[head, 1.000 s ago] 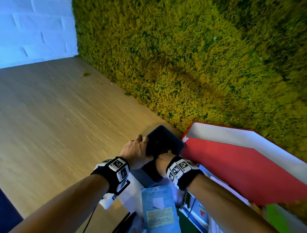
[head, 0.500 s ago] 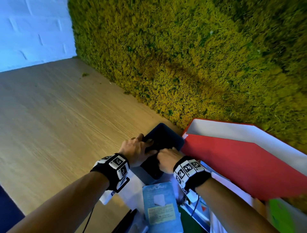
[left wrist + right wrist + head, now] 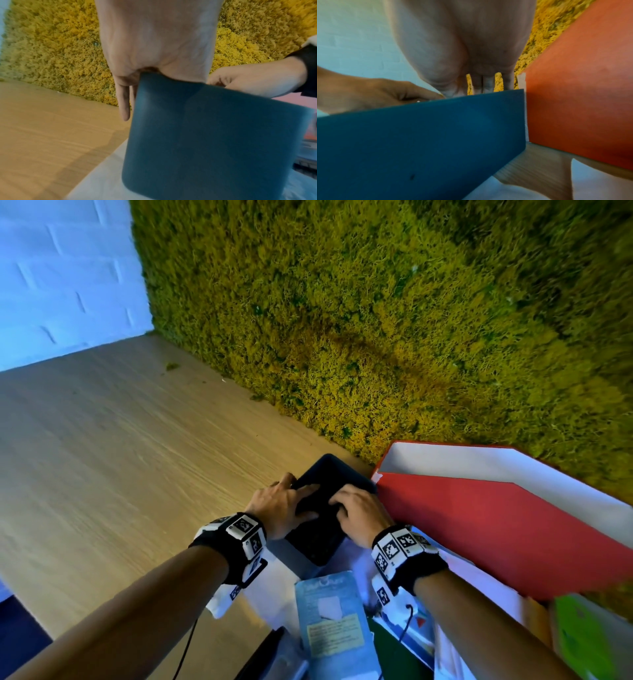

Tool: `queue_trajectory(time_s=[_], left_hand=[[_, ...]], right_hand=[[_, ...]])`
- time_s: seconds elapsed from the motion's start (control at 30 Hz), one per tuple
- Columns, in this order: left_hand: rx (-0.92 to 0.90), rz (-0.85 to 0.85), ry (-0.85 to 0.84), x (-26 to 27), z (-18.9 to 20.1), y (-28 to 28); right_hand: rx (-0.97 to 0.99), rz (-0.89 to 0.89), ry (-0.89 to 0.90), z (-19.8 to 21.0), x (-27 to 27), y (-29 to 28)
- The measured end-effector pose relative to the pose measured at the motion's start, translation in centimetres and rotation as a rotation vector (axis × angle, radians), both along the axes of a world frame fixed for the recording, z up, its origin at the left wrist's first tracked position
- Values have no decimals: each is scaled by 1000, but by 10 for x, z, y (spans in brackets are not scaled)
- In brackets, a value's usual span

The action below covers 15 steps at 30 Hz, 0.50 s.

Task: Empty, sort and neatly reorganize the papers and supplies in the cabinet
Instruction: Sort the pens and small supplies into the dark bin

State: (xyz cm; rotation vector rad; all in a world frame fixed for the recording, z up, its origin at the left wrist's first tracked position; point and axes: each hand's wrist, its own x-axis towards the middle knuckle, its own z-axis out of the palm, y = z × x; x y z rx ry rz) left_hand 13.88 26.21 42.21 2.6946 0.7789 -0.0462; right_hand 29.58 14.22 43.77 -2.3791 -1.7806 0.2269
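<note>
A dark blue flat case [image 3: 329,474] with rounded corners is propped at a tilt on the wooden top [image 3: 120,474], close to the moss wall. My left hand [image 3: 294,494] grips its left side, fingers over the top face and one past the edge. My right hand [image 3: 346,505] holds its right side with curled fingers. In the left wrist view the case [image 3: 205,135] runs up into my left hand [image 3: 154,40]. In the right wrist view my right hand's [image 3: 462,40] fingers reach over the case's [image 3: 419,142] top edge.
A red folder [image 3: 479,525] with a white inside leans on the moss wall [image 3: 376,320] just right of the case. Under my wrists lie white papers [image 3: 267,587], a light blue packet [image 3: 330,621] and a green item [image 3: 582,642]. Bare wood stretches left to a white brick wall [image 3: 61,275].
Both hands have slid forward onto the case's top face. The right hand came up from below its near end. The case stays in about the same spot.
</note>
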Motion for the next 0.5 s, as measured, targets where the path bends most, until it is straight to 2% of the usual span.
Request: queue_trajectory(time_s=[0.13, 0.27, 0.4, 0.5], left_hand=[[11, -10, 36, 4, 14, 5], [75, 18, -92, 14, 30, -1], [116, -20, -237, 32, 43, -25], [117, -55, -295, 45, 48, -54]], right_hand=[[126, -70, 68, 8, 10, -11], [209, -204, 90, 15, 18, -36], [67, -366, 92, 18, 23, -72], [30, -430, 101, 19, 22, -101]])
